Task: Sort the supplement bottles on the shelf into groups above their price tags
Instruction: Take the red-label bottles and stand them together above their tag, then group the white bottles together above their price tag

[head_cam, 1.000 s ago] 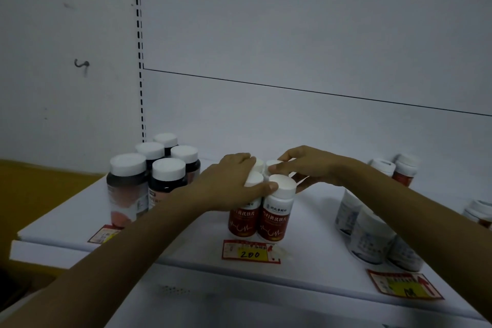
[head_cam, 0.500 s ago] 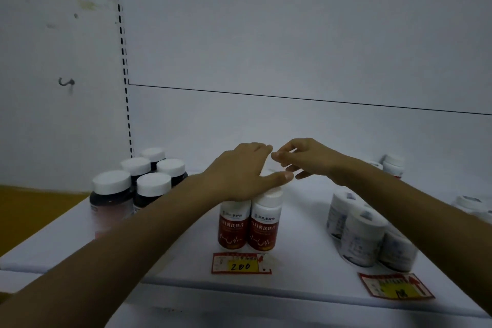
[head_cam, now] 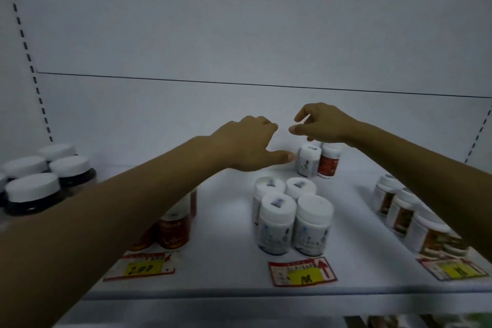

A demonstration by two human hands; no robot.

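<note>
Shelf (head_cam: 229, 224) of smooth, matt white sheet, apparently painted metal; back panel (head_cam: 239, 21) alike, with a faint sheen near its top edge and a slotted upright (head_cam: 25, 45) at its left edge. Dark bottles (head_cam: 34, 198) at the left edge of the shelf: translucent plastic, slightly glossy, under smooth matt white plastic caps. White bottles (head_cam: 292, 216) mid-shelf: opaque plastic, satin, printed labels, caps with small stickers. Red-labelled bottles (head_cam: 174, 229) with glossy wrap labels. Price tags (head_cam: 302, 271) along the front edge: flat printed paper, red border, yellow handwritten patch. Both hands bare, matt.
</note>
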